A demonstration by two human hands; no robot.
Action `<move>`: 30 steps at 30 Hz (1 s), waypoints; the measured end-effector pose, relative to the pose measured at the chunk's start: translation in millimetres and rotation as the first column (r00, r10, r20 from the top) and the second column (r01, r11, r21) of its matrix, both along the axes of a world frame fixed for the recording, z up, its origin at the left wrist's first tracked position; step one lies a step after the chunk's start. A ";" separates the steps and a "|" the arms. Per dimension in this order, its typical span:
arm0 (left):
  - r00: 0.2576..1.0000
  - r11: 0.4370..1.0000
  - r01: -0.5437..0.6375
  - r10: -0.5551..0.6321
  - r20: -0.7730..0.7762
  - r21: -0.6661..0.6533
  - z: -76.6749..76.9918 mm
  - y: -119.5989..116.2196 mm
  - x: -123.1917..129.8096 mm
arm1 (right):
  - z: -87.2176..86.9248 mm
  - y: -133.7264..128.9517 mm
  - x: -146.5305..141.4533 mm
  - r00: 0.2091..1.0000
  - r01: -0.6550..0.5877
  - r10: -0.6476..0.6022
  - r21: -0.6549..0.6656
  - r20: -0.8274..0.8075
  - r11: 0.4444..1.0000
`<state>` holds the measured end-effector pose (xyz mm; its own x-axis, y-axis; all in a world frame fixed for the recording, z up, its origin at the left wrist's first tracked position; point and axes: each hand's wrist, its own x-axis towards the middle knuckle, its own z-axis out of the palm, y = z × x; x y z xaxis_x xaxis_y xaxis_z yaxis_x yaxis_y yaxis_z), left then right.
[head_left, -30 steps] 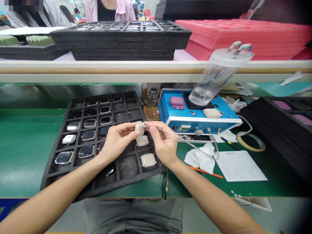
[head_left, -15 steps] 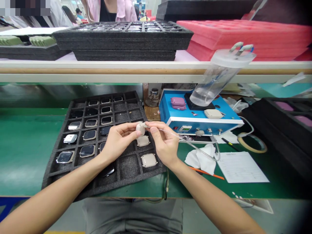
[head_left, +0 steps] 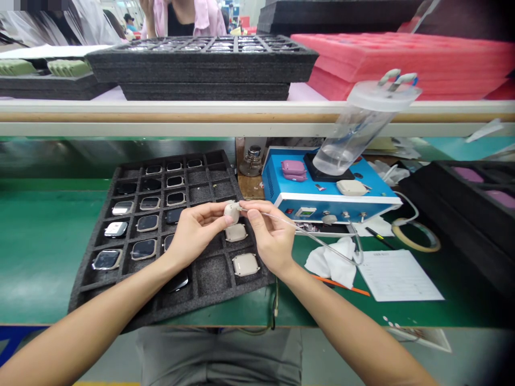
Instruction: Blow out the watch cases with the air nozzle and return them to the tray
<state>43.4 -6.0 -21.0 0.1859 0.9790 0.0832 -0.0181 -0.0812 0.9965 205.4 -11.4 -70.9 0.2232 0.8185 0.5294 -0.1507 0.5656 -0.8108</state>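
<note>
Between the thumb and fingers of my left hand (head_left: 197,230) is a beige watch case (head_left: 231,213), tilted up above the black foam tray (head_left: 213,276). My right hand (head_left: 273,236) pinches the end of a thin clear tube (head_left: 309,234), whose tip meets the case's edge; the exact contact point is too small to make out. The tube runs back to the blue machine (head_left: 333,206). Below the held case, more beige cases (head_left: 246,264) lie in the tray's right column. Dark-screened watches (head_left: 147,223) fill many cells on the left, some hidden by my left arm.
On the machine stand a clear cylinder (head_left: 341,139), pink cases (head_left: 294,170) and a beige case (head_left: 352,187). To the right lie white tissue (head_left: 336,262), a paper sheet (head_left: 400,276) and a tape roll (head_left: 416,236). Foam trays (head_left: 205,67) sit on the shelf, with people behind.
Both hands, the case and the tube hold nearly the same position. Beyond the shelf, a person in pink has raised an arm slightly.
</note>
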 end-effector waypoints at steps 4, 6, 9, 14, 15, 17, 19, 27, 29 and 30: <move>1.000 1.000 0.001 -0.001 0.004 0.013 0.5 0.2 -0.1 | 0.5 -0.3 -0.3 1.000 0.003 -0.003 -0.013 0.003 1.000; 1.000 1.000 0.003 -0.003 0.006 0.013 0.4 1.0 -0.3 | 0.9 -0.4 -0.2 1.000 0.006 -0.006 -0.014 0.009 1.000; 1.000 1.000 0.005 -0.005 0.006 0.012 -0.7 1.7 0.2 | 1.4 -0.3 0.1 1.000 0.008 -0.008 -0.002 0.012 1.000; 0.999 0.999 0.011 -0.010 -0.041 0.044 1.1 -4.4 -0.8 | 1.3 -1.8 -0.1 1.000 -0.005 0.005 0.015 0.007 1.000; 0.997 0.998 0.018 -0.014 -0.076 0.053 3.3 -4.7 -2.6 | 1.1 -2.4 -0.3 1.000 -0.004 0.004 0.017 0.000 1.000; 0.982 0.997 0.039 -0.026 -0.190 0.068 9.7 0.6 -7.5 | 0.6 -3.6 -0.5 1.000 0.015 -0.015 0.015 -0.021 1.000; 0.935 0.994 0.060 -0.022 -0.355 0.096 16.8 17.4 -12.2 | 0.2 -4.4 -0.5 0.999 0.045 -0.045 0.000 -0.030 0.999; 0.398 0.967 0.212 0.049 -0.916 0.144 16.5 120.7 7.3 | 0.1 -4.1 0.3 0.998 0.056 -0.057 -0.057 -0.011 0.997; 0.371 0.963 0.231 0.049 -0.927 0.143 16.5 130.8 8.4 | 0.8 -4.9 -0.2 0.999 0.049 -0.049 -0.069 -0.001 0.996; 0.349 0.961 0.227 0.069 -0.935 0.156 17.2 135.1 5.4 | 1.3 -5.4 -0.6 0.999 0.051 -0.051 -0.076 0.003 0.996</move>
<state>48.8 129.1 -3.9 0.3629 0.9318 0.0051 0.8814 -0.3450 0.3227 204.8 -16.8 -69.6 0.2654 0.8439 0.4663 -0.1225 0.5092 -0.8519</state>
